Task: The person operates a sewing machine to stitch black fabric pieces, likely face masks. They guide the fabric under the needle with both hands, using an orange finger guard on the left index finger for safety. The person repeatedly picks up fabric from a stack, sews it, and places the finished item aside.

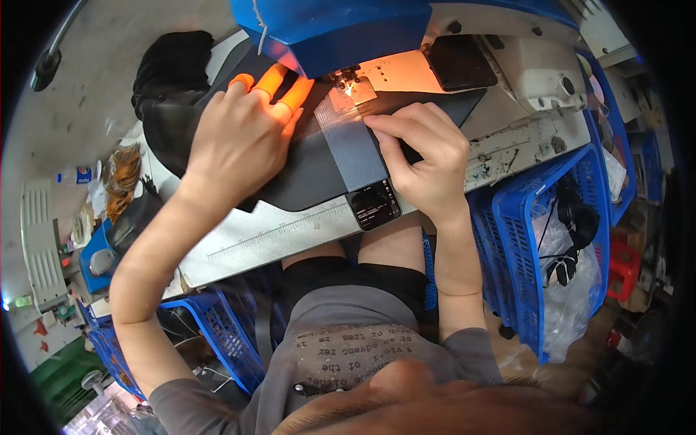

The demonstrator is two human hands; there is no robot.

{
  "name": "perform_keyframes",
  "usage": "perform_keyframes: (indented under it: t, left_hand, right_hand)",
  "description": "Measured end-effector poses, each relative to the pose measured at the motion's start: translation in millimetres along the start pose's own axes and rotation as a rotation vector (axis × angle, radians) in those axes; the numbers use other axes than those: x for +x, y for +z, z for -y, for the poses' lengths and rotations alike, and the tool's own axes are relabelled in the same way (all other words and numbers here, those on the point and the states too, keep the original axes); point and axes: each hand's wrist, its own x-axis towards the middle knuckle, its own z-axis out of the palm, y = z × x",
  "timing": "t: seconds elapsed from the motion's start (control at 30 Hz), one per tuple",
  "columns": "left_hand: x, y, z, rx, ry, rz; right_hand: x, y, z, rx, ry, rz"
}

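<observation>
A blue sewing machine head (341, 36) stands over the work, its lit presser foot and needle area (351, 88) at the centre. Beneath it lies a black sheet of material (304, 174) with a grey-blue textured strip (355, 156) across it. My left hand (243, 134) rests on the black sheet left of the needle, fingers stretched out and orange covers on several fingertips. Close to the presser foot, my right hand (428, 156) has thumb and index finger together at the strip's right edge; its other fingers are curled.
A phone with a lit screen (375, 205) lies at the table's near edge, beside a printed ruler scale (279, 230). A dark flat rectangular object (460, 64) sits right of the needle. Black cloth (174, 72) is bunched at left. Blue baskets (522, 254) stand at right.
</observation>
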Motion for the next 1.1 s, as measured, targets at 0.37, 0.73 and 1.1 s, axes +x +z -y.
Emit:
perform_keyframes:
  t: [0.37, 0.73, 1.1]
  left_hand:
    - [8, 0, -67, 0.12, -0.323, -0.213]
    - [-16, -2, -55, 0.081, -0.443, -0.127]
    - [-79, -10, -69, -0.044, -0.359, -0.14]
  right_hand:
    - [-1, 4, 0, -0.02, 0.002, -0.021]
    - [0, -1, 3, 0.022, 0.041, -0.021]
    - [-4, 1, 4, 0.021, 0.07, -0.036]
